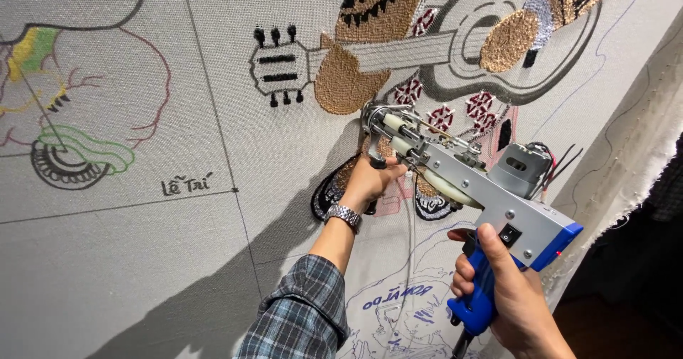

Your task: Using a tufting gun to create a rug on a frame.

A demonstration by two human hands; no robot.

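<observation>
From the head view, my right hand (pixel 509 295) sits in the lower right of the frame, fingers wrapped tight around the blue grip (pixel 478 298) of the tufting gun (pixel 469 181). The grey metal body of the gun runs up and to the left from that grip toward the middle of the frame, its nose pressed against the stretched grey cloth (pixel 142 259).

My left hand (pixel 370 181) is at the centre, closed around the gun's front handle just below the nose, with a metal wristwatch (pixel 343 215) on the wrist and a plaid sleeve (pixel 302 316) lower down. The needle tip seems to touch the cloth, though my hand and the gun's front hide the exact spot.

On the cloth, a tufted brown and grey guitar (pixel 427 39) fills the upper centre and right. An outlined drawing with green and yellow yarn (pixel 78 149) sits at the upper left.
</observation>
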